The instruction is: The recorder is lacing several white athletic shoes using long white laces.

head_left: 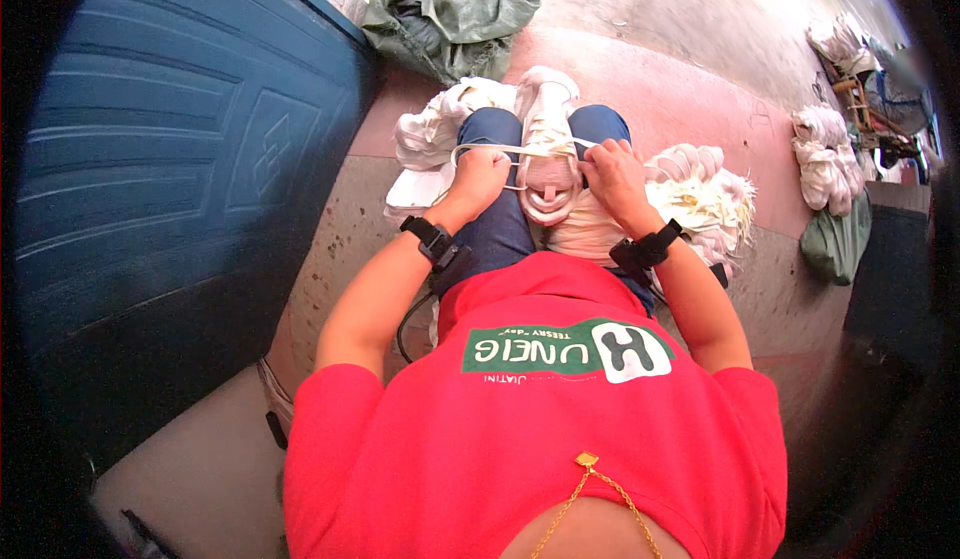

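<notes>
A white and pale pink sneaker [548, 104] rests between my knees, its opening and padded tongue toward me. White shoelace [500, 147] runs out from both sides of it. On the left, my left hand [482, 175] is closed around one lace end, with a loop hanging by the fingers. Across the shoe, my right hand [612, 173] pinches the other end close to the eyelets. The lace lies stretched over the shoe between the two hands. Black straps with small boxes are on both wrists.
Beyond my left knee lies a pile of white shoes [425, 141]. To the right are more shoes and a heap of cream laces [705, 194]. A green sack [450, 19] stands ahead; a blue door [130, 169] is at left. Bundled shoes [828, 164] sit above a green bag [838, 241] far right.
</notes>
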Available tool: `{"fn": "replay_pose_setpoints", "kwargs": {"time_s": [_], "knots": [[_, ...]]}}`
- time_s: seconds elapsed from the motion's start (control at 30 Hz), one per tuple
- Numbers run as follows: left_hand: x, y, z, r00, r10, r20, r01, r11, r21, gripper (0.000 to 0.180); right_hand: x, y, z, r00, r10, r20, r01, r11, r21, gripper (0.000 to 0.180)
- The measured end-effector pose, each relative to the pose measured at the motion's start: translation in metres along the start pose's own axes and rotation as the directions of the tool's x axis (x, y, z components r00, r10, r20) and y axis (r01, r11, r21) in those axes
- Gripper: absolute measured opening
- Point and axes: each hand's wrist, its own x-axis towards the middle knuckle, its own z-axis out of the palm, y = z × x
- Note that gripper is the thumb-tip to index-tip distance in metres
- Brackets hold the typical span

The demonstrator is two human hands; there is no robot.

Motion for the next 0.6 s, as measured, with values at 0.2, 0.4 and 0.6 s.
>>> {"fn": "replay_pose_setpoints", "kwargs": {"time_s": [0.2, 0.4, 0.6], "knots": [[0.004, -0.005, 0.011, 0.963, 0.247, -0.11, -0.222, 0.954, 0.202, 0.021, 0.003, -0.01, -0.006, 1.0, 0.009, 0.019, -0.008, 0.999, -0.046, 0.012], [-0.001, 0.015, 0.012, 0.935, 0.353, 0.02, -0.321, 0.823, 0.469, 0.018, 0.001, -0.008, -0.003, 0.998, -0.054, 0.026, 0.055, 0.996, -0.064, 0.012], [-0.005, 0.02, 0.011, 0.927, 0.374, 0.037, -0.336, 0.782, 0.525, 0.013, -0.002, -0.015, -0.01, 0.996, -0.081, 0.027, 0.083, 0.995, -0.061, 0.011]]}}
